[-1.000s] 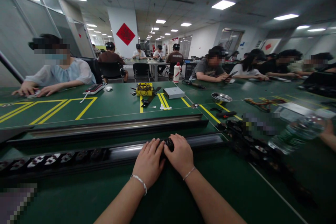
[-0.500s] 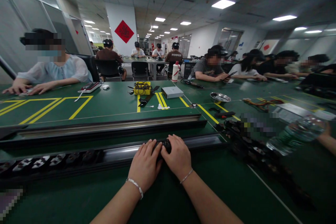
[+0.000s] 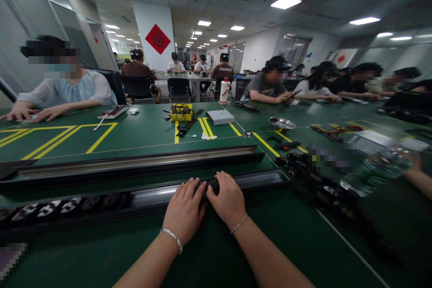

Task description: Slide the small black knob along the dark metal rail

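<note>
A long black power track (image 3: pixel 151 197) lies across the green table in front of me, with several black socket modules (image 3: pixel 72 205) seated in its left part. My left hand (image 3: pixel 184 209) is wrapped over the track near its middle, fingers on top and thumb at the near side. Just to the right, my right hand (image 3: pixel 227 200) curls round a dark rounded socket module (image 3: pixel 213 184) at the track. Its fingers hide most of that module, and its underside cannot be seen. The two hands almost touch, index finger beside thumb.
Behind lies a second long black track (image 3: pixel 141 162). At right, a dark row of modules (image 3: pixel 324 189) and a clear bottle (image 3: pixel 374 171) by another person's hand (image 3: pixel 416 171). Farther back are a metal bowl (image 3: pixel 282 123), a grey box (image 3: pixel 220 117) and a yellow cable holder (image 3: pixel 181 112).
The whole view has shifted slightly, so things appear a little farther left. Both hands keep nearly the same grip and place on the track.
</note>
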{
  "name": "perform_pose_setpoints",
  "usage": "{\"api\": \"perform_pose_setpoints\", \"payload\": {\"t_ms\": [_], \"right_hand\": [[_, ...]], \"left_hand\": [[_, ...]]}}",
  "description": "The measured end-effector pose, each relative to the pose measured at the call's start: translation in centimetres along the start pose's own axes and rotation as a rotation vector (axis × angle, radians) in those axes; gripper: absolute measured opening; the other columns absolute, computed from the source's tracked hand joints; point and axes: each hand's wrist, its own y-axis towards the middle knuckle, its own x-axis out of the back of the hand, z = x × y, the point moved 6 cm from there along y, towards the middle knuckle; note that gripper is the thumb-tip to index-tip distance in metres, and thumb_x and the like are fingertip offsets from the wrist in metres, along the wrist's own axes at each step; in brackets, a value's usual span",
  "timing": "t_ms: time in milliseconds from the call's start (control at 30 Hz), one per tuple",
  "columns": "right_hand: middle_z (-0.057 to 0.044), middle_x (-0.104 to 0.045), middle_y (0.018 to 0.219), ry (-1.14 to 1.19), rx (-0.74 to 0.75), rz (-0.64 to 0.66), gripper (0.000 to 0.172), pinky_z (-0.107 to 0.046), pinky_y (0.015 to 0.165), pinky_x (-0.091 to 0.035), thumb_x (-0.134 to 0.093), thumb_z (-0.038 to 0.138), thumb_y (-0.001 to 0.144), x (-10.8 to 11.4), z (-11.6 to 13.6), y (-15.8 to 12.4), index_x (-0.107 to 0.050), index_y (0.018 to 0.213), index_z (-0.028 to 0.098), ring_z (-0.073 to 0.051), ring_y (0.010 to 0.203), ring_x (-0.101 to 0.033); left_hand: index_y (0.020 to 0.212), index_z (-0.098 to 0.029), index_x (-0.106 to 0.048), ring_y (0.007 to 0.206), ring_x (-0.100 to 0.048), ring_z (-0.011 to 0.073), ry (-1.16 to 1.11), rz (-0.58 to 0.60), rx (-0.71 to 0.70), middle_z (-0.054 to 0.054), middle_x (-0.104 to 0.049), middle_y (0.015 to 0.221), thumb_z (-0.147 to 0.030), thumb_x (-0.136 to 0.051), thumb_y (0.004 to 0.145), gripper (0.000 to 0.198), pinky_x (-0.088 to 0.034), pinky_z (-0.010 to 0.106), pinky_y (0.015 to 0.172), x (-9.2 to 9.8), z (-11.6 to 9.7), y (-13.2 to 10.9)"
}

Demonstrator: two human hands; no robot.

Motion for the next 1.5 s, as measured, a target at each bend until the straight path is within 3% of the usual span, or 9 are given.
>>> {"api": "perform_pose_setpoints", "payload": {"t_ms": [1167, 1500], "right_hand": [[-0.009, -0.064, 0.105, 0.005, -0.027, 0.0, 0.032, -0.032, 0.096, -0.037, -0.052, 0.025, 0.072, 0.55, -0.95, 0.13, -0.063, 0.099, 0.013, -0.021, 0.106, -0.053], [-0.006, -0.063, 0.107, -0.013, -0.012, 0.038, 0.032, -0.036, 0.099, -0.031, -0.055, 0.031, 0.073, 0.68, -0.5, 0.12, -0.063, 0.101, 0.016, -0.021, 0.108, -0.051]], "left_hand": [[0.122, -0.018, -0.046, 0.117, -0.045, 0.0217, 0.049, -0.038, 0.007, 0.007, -0.053, 0.125, -0.031, -0.042, 0.082, 0.042, -0.036, 0.04, 0.1, -0.04, -0.08, 0.07], [0.122, -0.016, -0.046, 0.117, -0.045, 0.0222, 0.032, -0.007, 0.02, 0.007, -0.053, 0.126, -0.032, -0.042, 0.082, 0.044, -0.035, 0.04, 0.1, 0.05, -0.12, 0.21]]}}
